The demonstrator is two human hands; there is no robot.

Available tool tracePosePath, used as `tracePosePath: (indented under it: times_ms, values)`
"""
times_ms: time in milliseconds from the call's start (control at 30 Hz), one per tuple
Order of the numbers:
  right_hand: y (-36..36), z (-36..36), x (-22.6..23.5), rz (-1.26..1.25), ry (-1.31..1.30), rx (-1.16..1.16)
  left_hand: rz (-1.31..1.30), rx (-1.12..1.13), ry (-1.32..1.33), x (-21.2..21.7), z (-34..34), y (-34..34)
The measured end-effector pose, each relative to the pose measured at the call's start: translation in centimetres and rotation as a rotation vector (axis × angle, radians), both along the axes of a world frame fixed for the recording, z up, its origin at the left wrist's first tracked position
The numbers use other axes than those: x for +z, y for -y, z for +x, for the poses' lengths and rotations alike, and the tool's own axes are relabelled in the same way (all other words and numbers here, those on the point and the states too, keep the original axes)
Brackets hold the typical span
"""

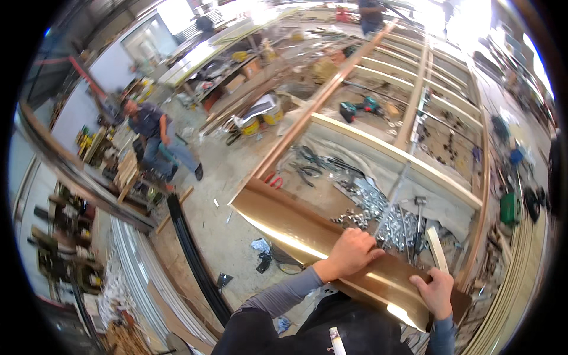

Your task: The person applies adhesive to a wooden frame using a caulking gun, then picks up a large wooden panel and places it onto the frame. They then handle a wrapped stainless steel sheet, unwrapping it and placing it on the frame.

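Note:
A long bronze-coloured metal profile (290, 228) with a shiny face lies across the near end of a large frame. My left hand (355, 253) is closed over its upper edge near the middle, fingertips hidden behind it. Around the right end of the same profile my right hand (436, 291) is wrapped, thumb on the face. Just beyond my left hand is a pile of small silver metal fittings (370, 204), with a long thin metal rod (399, 180) reaching over it. A hammer (419, 219) lies to the right of the pile.
The frame (355, 133) of rails and crossbars stretches away from me. Inside it lie pliers (307, 171) and a teal cordless drill (371, 106). A person (154, 136) sits at left; another (371, 15) stands at the far end. Black strips (195, 254) lie on the floor.

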State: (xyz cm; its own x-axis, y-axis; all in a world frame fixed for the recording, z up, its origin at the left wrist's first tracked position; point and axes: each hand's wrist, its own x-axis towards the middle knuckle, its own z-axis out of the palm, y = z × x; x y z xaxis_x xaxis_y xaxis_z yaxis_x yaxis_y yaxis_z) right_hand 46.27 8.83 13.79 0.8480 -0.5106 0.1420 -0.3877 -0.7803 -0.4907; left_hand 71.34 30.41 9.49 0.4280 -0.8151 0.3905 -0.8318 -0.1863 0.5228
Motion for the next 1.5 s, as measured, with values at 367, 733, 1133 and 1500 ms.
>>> tracePosePath:
  times_ms: [367,733,1133,1500]
  values:
    - [2.7,-1.5,-4.1,0.019,-0.039,-0.017,0.103,-0.040,0.051,-2.4,-0.8,2.7]
    - [2.3,-3.0,-7.1,0.156,0.004,-0.057,0.202,-0.011,-0.012,-2.8,-2.2,2.9]
    - [3.2,-3.5,-9.5,0.205,-0.062,-0.041,0.144,-0.050,-0.238,-4.5,-3.1,3.7]
    - [3.5,-3.5,-11.5,0.000,0.229,-0.027,0.166,-0.143,-0.087,-4.8,-2.8,3.3]
